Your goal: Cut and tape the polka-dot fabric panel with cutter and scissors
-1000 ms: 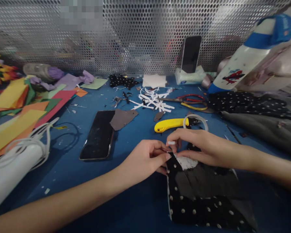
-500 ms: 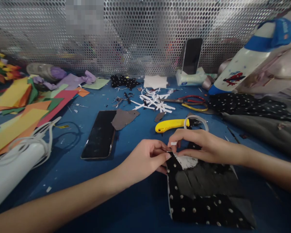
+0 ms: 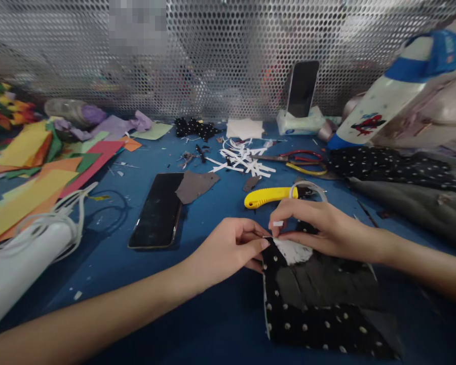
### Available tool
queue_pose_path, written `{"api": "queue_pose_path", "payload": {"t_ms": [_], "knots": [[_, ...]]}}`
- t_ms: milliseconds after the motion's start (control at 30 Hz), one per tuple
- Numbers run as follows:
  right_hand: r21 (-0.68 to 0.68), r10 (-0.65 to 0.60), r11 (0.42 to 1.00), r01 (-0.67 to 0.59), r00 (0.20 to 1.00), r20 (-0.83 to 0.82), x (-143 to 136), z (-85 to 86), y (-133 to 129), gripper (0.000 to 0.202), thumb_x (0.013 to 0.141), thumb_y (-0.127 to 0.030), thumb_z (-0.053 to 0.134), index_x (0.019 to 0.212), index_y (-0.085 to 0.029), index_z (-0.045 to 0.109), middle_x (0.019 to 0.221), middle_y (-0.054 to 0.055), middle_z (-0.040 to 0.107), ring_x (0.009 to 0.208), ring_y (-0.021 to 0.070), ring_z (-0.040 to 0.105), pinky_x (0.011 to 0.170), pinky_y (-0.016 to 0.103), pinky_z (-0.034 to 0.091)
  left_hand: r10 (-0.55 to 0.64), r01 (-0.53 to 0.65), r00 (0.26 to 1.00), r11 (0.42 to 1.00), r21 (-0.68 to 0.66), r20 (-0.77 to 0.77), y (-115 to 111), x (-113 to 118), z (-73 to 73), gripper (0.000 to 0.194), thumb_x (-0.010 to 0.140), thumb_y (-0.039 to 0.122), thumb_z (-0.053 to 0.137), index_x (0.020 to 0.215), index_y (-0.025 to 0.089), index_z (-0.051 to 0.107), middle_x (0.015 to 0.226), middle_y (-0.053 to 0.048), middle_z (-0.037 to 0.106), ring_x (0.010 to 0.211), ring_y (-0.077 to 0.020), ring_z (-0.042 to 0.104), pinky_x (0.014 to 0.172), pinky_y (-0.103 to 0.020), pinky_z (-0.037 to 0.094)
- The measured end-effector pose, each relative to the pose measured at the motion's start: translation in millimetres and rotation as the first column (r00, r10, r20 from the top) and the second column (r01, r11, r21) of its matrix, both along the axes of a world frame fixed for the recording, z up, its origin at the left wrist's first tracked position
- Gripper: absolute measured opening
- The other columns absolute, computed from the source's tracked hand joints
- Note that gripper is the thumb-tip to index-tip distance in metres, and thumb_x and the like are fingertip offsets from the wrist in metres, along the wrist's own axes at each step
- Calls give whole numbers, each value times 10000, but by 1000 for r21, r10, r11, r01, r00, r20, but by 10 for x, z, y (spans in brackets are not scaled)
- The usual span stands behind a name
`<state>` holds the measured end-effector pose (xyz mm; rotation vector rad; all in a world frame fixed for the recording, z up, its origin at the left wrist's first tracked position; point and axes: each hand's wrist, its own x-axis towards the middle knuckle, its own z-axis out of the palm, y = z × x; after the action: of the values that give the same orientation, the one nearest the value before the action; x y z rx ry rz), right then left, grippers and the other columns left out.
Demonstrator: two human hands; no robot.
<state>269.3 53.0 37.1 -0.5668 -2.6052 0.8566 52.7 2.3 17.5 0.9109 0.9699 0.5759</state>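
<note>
A flat panel covered in black polka-dot fabric (image 3: 298,325) lies at the lower right, with dark grey strips across it and a bare white patch (image 3: 294,252) near its top edge. My left hand (image 3: 233,248) is closed on the panel's top left corner, thumb above and fingers beneath. Over the top edge, my right hand (image 3: 323,225) has thumb and forefinger pinched at the fabric beside the white patch. A small white bit (image 3: 277,223) shows at its forefinger. Part of a dotted flap shows behind the right hand, the rest hidden by it.
Beyond my hands lie a yellow cutter (image 3: 266,196), scissors (image 3: 306,162) and white paper strips (image 3: 241,157). A phone (image 3: 157,210) with a grey scrap on it is left of centre. Coloured paper and a white cabled bar (image 3: 26,271) occupy the left; a bottle (image 3: 380,101) stands right.
My right hand has shifted slightly to the right along the panel's top edge. The left hand keeps its hold on the corner. The whole view has moved a little.
</note>
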Motion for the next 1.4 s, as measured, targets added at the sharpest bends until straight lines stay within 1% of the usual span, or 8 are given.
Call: {"api": "queue_pose_path", "payload": {"t_ms": [167, 367, 567, 733, 900, 1033, 1100, 1400], "knots": [[64, 17, 998, -17, 1000, 1, -12, 8, -15, 114, 963, -199, 576, 1075, -176, 566, 995, 46, 661, 942, 135, 626, 836, 225, 481, 5, -5, 1000, 1000, -9, -8, -4, 1, 12, 60, 903, 109, 591, 894, 106, 649, 768, -19, 661, 700, -118, 672, 692, -262, 586], [77, 48, 996, -48, 999, 12, -1, 4, -17, 128, 975, -189, 557, 1102, -169, 556, 1004, 46, 645, 945, 122, 614, 851, 212, 474, -5, 5, 1000, 1000, 1, -14, -18, -2, -11, 70, 910, 97, 578, 913, 102, 649, 773, -25, 668, 698, -116, 675, 690, -261, 590], [137, 85, 987, -84, 996, 1, -13, -34, -34, 140, 997, -174, 506, 1126, -155, 557, 1017, 68, 631, 953, 141, 600, 849, 246, 472, -19, 19, 999, 1000, 2, -34, -4, 6, -11, 104, 926, 83, 562, 966, 88, 658, 777, -30, 671, 699, -109, 676, 679, -240, 593], [158, 116, 980, -118, 993, 18, -50, -56, -49, 149, 1020, -183, 448, 1082, -134, 574, 954, 80, 626, 894, 162, 581, 788, 283, 470, -33, 32, 997, 999, -12, -68, 1, 3, 5, 66, 931, 90, 571, 949, 78, 633, 772, -31, 667, 699, -110, 678, 667, -228, 598], [145, 96, 985, -95, 995, 0, -47, -66, -44, 143, 1016, -192, 462, 1106, -154, 567, 975, 72, 632, 909, 154, 594, 802, 274, 487, -17, 17, 999, 1000, -1, -32, 6, -2, -2, 69, 931, 90, 569, 928, 83, 637, 774, -17, 653, 710, -106, 677, 668, -223, 603], [168, 33, 985, -31, 999, -11, -21, -46, -14, 145, 996, -215, 517, 1128, -170, 559, 1024, 72, 645, 955, 150, 620, 836, 260, 493, -22, 22, 1000, 1000, 13, 2, 10, -9, -13, 82, 924, 94, 573, 940, 95, 654, 789, -16, 665, 706, -98, 676, 677, -220, 601], [181, 28, 983, -25, 1000, -10, -12, -25, -6, 149, 989, -208, 532, 1130, -168, 558, 1034, 75, 644, 973, 154, 619, 847, 258, 488, -22, 22, 1000, 1000, 15, 7, 6, -9, -16, 78, 917, 99, 582, 930, 99, 659, 774, -11, 661, 694, -99, 674, 675, -223, 598], [198, 96, 975, -102, 995, 37, -23, 50, -37, 133, 1008, -185, 484, 1099, -130, 565, 1005, 84, 625, 940, 150, 589, 824, 263, 470, -21, 21, 1000, 1000, 3, -18, -6, 3, 3, 74, 920, 104, 571, 942, 101, 642, 789, -28, 670, 717, -116, 681, 691, -249, 596]]}}
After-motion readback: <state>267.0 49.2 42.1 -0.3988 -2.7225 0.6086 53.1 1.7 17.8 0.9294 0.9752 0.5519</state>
